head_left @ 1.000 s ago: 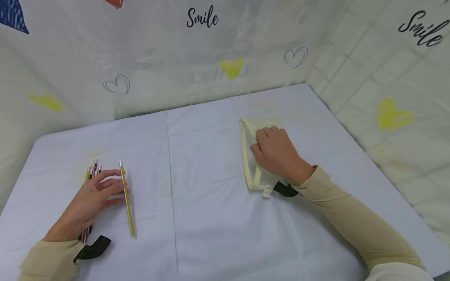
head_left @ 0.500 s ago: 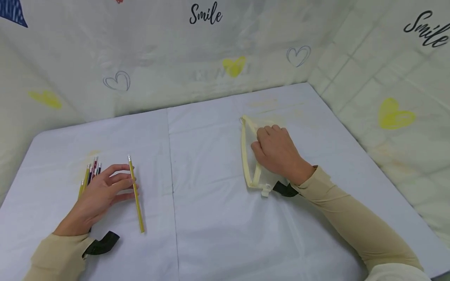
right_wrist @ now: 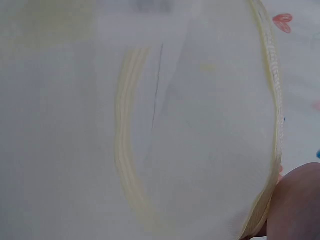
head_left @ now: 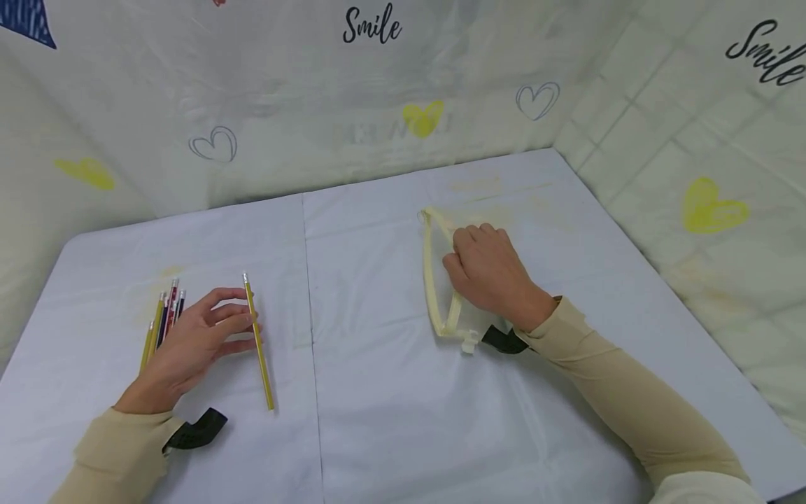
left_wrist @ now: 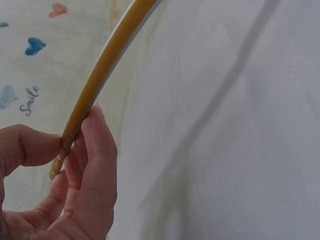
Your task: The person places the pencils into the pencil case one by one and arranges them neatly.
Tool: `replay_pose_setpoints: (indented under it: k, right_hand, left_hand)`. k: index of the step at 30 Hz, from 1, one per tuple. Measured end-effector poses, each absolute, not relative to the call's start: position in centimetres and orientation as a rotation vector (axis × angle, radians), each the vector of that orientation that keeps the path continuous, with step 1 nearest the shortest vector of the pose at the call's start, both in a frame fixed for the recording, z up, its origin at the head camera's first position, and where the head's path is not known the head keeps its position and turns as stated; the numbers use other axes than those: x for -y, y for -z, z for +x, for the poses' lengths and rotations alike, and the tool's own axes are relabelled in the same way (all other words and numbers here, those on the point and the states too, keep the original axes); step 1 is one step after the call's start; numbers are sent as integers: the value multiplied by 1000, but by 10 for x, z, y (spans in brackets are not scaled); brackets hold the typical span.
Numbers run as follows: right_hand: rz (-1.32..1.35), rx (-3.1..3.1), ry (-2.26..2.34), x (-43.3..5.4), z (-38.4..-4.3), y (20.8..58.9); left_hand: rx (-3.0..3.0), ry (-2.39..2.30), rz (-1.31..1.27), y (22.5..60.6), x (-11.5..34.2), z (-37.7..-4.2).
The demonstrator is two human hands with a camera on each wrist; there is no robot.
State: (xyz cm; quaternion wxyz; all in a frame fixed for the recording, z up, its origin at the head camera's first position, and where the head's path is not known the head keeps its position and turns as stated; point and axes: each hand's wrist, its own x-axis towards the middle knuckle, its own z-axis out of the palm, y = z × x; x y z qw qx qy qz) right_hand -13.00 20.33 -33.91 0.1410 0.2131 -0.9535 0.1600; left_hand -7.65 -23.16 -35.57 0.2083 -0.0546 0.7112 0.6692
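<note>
My left hand [head_left: 198,339] pinches a yellow pencil [head_left: 259,350] between thumb and fingers, its white eraser end up. In the left wrist view the pencil [left_wrist: 100,70] slants up past the fingertips, its shadow falling on the white cloth. On the right, my right hand [head_left: 491,269] grips the edge of a translucent pouch [head_left: 443,280] with pale yellow trim. The pouch's mouth gapes toward the left. Seen from the right wrist, the pouch's zipper edge [right_wrist: 272,75] curves down to the thumb, and the opening looks hollow inside. The right fingertips are hidden behind the hand.
Several pencils [head_left: 165,311] in yellow, red and dark colours lie bunched beyond and under the left forearm. A white cloth with a crease [head_left: 311,308] covers the table. Printed curtains [head_left: 283,140] stand behind and at the right.
My left hand has moved right, carrying the yellow pencil away from the bunch and uncovering more of it. My right hand and the pouch have shifted slightly left.
</note>
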Motion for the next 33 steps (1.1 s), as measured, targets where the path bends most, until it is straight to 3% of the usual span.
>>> replay_pose_setpoints:
  k: [33]
  right_hand:
    - [726,2724,-495,-203,-130,346]
  left_hand:
    - [-1900,-2094,-176,352,119,-126]
